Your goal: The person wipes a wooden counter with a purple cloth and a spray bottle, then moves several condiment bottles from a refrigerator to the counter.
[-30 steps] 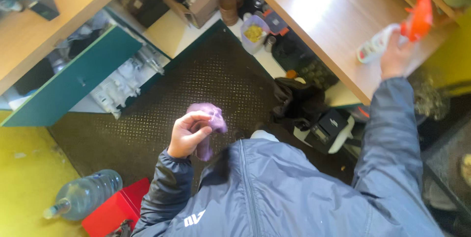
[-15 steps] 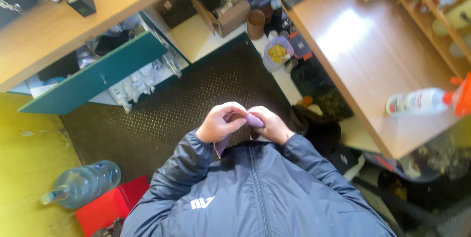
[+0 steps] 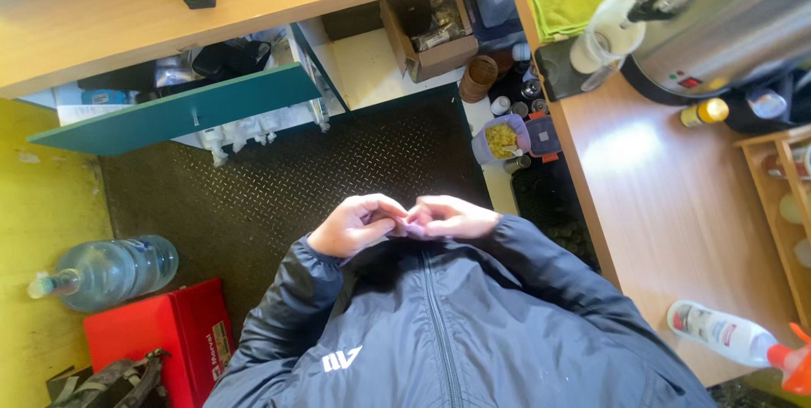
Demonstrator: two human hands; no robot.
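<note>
Wooden counter [image 3: 676,205] — spray bottle [image 3: 726,334], urn [image 3: 726,28].

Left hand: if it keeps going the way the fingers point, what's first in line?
The left hand points toward the right hand; it would first meet the small purple cloth pinched between them, then those fingers. Contact already looks made.

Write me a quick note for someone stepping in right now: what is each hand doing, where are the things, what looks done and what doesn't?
Left hand: fingers curled on a small lilac cloth, in front of the chest.
Right hand: pinching the same cloth from the other side; both hands meet over the dark floor mat.
Spray bottle: lying on the wooden counter at the right, untouched.
Done: bottle is set down, cloth is in both hands.
Left: the cloth is bunched and touches no surface. Whether the counter has been wiped cannot be told.
</note>
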